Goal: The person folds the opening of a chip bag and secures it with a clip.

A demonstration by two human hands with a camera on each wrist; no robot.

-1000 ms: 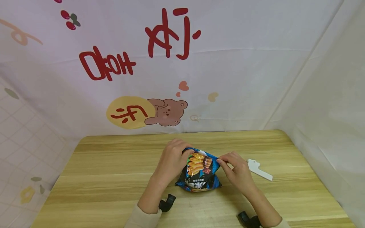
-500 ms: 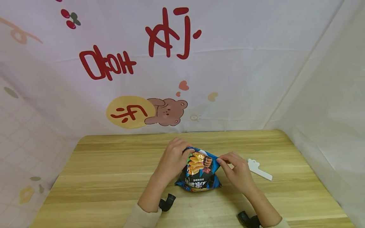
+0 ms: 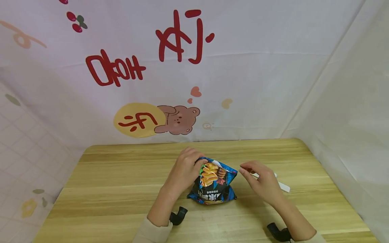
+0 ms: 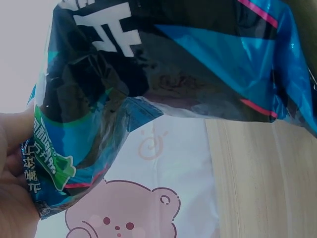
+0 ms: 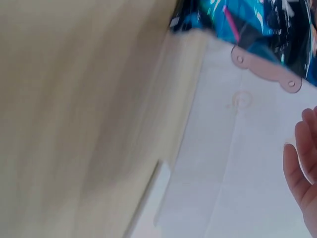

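A blue and black potato chip bag (image 3: pixel 212 182) stands on the table in the head view, its top edge slanting down to the right. My left hand (image 3: pixel 184 168) grips the bag's top left corner, thumb on the front face. In the left wrist view the bag (image 4: pixel 198 64) fills the upper part, with the left hand (image 4: pixel 17 183) at its edge. My right hand (image 3: pixel 262 180) is just right of the bag's free top right corner, thumb and fingers loosely bent and holding nothing. Behind it, partly hidden, lies a slim white clip-like bar (image 3: pixel 284 187) with a scalloped end.
The wood-grain table (image 3: pixel 121 189) ends at a white printed cloth backdrop (image 3: pixel 258 84) with a cartoon bear. Black wrist mounts (image 3: pixel 178 216) hang by both forearms. White cloth also hangs at both sides.
My right hand has let go of the bag's top right corner and moved right, over part of the white bar. The left hand keeps its grip in the same place.
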